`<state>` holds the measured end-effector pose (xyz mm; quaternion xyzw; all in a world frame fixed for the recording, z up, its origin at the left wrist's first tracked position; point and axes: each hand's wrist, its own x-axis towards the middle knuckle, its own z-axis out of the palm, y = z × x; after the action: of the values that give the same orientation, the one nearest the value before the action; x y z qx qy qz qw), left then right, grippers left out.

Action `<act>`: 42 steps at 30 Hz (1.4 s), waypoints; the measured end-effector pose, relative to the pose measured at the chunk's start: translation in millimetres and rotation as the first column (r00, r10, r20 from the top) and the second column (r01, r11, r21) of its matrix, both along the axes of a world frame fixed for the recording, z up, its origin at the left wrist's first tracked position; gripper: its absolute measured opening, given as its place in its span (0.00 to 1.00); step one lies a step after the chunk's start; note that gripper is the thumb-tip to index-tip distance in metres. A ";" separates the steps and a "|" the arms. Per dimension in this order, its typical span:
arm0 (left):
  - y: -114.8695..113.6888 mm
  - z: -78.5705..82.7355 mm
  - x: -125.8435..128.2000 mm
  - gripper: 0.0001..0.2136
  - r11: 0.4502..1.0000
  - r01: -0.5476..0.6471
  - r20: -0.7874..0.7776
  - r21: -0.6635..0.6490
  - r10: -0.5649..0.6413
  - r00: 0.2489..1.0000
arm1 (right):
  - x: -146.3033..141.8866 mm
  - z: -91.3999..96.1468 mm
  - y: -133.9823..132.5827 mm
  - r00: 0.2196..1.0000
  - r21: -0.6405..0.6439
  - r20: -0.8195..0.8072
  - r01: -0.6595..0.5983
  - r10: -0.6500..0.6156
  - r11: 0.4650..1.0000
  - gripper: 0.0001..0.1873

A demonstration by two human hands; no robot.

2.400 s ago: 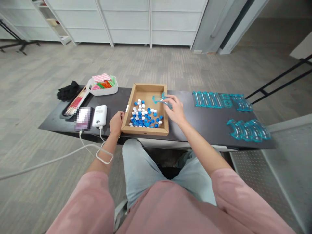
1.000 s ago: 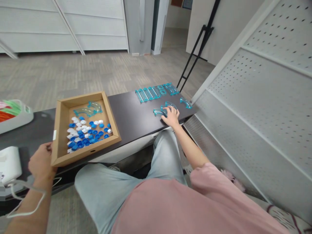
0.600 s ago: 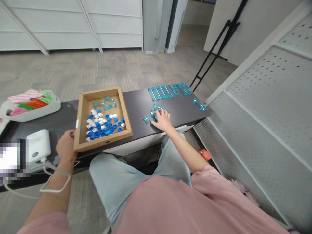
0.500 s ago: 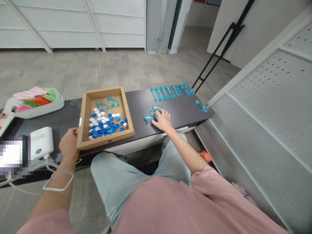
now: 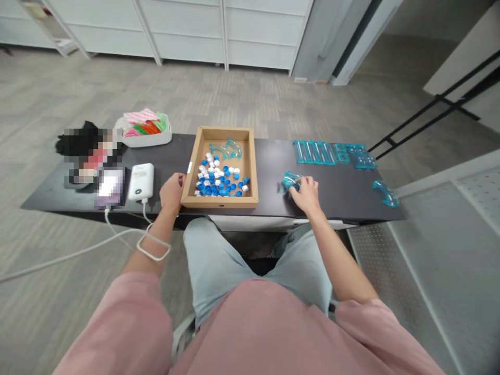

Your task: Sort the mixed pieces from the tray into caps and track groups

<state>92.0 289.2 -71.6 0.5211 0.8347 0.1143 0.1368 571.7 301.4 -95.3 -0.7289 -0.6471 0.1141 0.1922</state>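
My right hand (image 5: 305, 194) has its fingers closed round clear teal curved plastic pieces (image 5: 289, 180) on the dark table. The pieces are bunched together, partly blurred and partly covered by the fingers. Against the left wall of a shallow cardboard box (image 5: 255, 177) rests my left hand (image 5: 171, 192), its fingers curled in; the inside of the fist is hidden. Inside the box, more clear curved pieces (image 5: 233, 148) lie at the back, with several blue and white small blocks (image 5: 221, 182) in front of them.
Teal straight pieces (image 5: 315, 152) stand in a row at the table's back right, with small square pieces (image 5: 341, 154) alongside. One curved piece (image 5: 386, 194) lies near the right end. Leftward are a white power bank (image 5: 141, 182), its cable, and a white basket (image 5: 148, 140).
The camera view has swung left. The curved pieces under my right hand, spread apart before, are now drawn together in its grasp. My left hand stays by the box.
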 end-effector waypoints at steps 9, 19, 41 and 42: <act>-0.6 -0.7 1.9 0.18 0.999 0.002 0.098 0.051 -0.007 0.995 | -18.3 26.9 17.5 0.959 0.143 -0.283 0.033 0.009 0.989 0.11; 0.7 -3.3 2.2 0.16 0.998 -0.013 0.071 0.066 0.008 0.997 | -169.0 44.8 34.0 0.807 0.196 -0.145 -0.543 0.572 0.816 0.15; 0.2 -4.8 3.6 0.15 0.994 0.023 0.078 0.106 -0.031 0.996 | -111.3 45.1 45.2 0.681 0.286 -0.275 -0.615 0.678 0.735 0.19; -0.1 -3.9 3.8 0.15 0.995 0.020 0.076 0.100 -0.027 0.997 | -82.5 43.2 43.1 0.728 0.297 -0.251 -0.570 0.638 0.766 0.18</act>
<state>95.8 289.1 -75.5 0.5323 0.8158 0.1741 0.1442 489.2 344.5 -52.1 -0.4232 -0.8147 0.2283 0.3241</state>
